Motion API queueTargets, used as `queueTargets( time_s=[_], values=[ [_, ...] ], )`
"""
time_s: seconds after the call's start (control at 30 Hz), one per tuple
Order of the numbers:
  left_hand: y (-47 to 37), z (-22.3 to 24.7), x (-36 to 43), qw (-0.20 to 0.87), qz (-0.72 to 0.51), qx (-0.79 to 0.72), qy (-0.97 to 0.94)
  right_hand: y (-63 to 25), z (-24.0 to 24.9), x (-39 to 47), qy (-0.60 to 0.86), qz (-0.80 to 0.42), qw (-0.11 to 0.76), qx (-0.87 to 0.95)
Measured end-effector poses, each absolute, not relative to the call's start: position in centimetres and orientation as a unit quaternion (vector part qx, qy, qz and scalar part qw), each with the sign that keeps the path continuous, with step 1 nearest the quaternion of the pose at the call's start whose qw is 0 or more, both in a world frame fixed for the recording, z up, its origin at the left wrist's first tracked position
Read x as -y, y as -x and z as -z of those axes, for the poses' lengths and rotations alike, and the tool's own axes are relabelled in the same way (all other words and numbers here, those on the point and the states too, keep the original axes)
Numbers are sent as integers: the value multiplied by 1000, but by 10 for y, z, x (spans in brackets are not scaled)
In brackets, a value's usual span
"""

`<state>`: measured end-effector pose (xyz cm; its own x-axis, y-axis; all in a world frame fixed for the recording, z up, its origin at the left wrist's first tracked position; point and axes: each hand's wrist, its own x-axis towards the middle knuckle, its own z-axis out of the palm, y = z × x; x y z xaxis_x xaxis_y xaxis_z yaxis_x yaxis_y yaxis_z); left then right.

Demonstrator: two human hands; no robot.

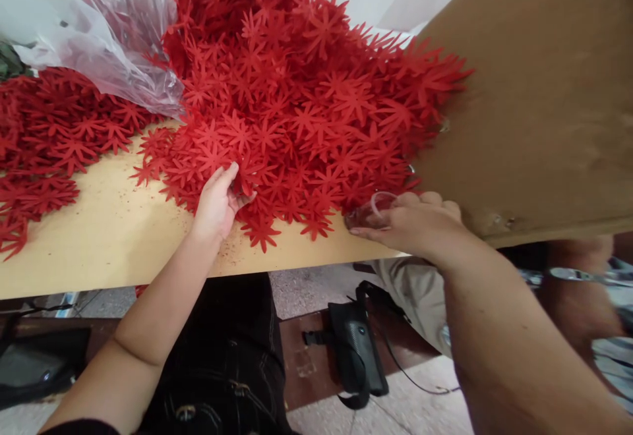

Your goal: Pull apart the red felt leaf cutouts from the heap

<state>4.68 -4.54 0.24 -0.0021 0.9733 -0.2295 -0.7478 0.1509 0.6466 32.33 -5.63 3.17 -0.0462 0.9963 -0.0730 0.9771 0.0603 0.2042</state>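
Observation:
A large heap of red, many-pointed flower-shaped pieces (306, 99) lies on the pale yellow table (113, 244). At its near edge, my left hand (217, 201) has thumb and fingers around a red flower-shaped piece (244, 178); the exact contact is partly hidden. My right hand (420, 224) rests at the table's front edge, its fingers bent over a clear plastic object (368, 211) with a rounded rim. Red shows through that object, and my hand covers much of it.
A second red heap (54, 132) lies at the left, beside a clear plastic bag (119, 46). A big brown cardboard panel (539, 105) stands at the right. Below are a black pouch (356, 349) on a brown bench and another person's leg (415, 296).

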Motion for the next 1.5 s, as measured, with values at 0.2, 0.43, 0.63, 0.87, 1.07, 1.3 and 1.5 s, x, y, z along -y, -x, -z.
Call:
queueTargets(
  time_s=[0.2,0.43,0.63,0.87,1.07,1.3,1.5],
  values=[
    [-49,-1,45,691,-621,-323,-183,-305,-65,76,-667,6,-56,-743],
    [-52,4,47,666,-604,-318,-300,-187,-30,61,-518,371,-371,-675],
    [-51,10,46,597,-656,-365,-283,-156,-2,43,-459,505,-501,-533],
    [-49,3,52,628,-642,-356,-257,-162,4,43,-472,466,-560,-496],
    [-49,6,54,614,-643,-365,-278,-156,6,44,-497,415,-561,-516],
    [-56,6,59,609,-637,-343,-326,-150,8,40,-505,426,-578,-480],
    [-58,14,56,561,-637,-359,-389,-151,9,42,-475,451,-537,-532]
  ],
)
